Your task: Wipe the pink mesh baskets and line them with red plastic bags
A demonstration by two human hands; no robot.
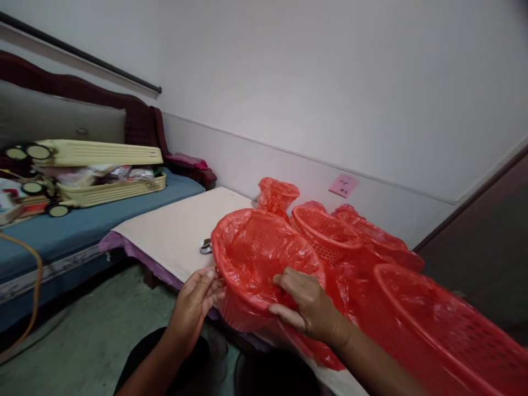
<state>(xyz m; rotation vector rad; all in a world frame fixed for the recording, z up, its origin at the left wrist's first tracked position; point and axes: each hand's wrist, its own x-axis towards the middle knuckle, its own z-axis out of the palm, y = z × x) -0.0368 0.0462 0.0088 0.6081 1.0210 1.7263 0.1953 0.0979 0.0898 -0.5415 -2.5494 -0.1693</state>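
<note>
item: red basket [251, 264] lined with a thin red plastic bag [264, 300], standing at the near edge of a low table [177, 228] covered in a cream cloth.

left hand [197, 300]: at the basket's left rim, fingertips pinching the bag's edge where it folds over the rim.

right hand [307, 308]: laid over the near right rim, fingers spread and pressing the film down against the basket wall; whether it grips or only presses, cannot tell.

adjacent stock: 1 lined basket [325, 231] just behind, touching; a bagged one [277, 195] further back; a long basket [445, 324] to the right, near the right forearm.

other: small dark object [205, 246] on the cloth beside the basket, too small to identify. open yellow suitcase [99, 176] on a blue bed [82, 225], well apart. pink note [343, 185] on the wall.

risks, judged:
1. film looks thin; a hard pull at the pinched edge could tear it on the lattice.
2. basket sits at the table edge; uneven tugging from 1 side could tip it off toward the lap.
3. loose film trailing below the right hand could snag or slip off the rim.
</note>
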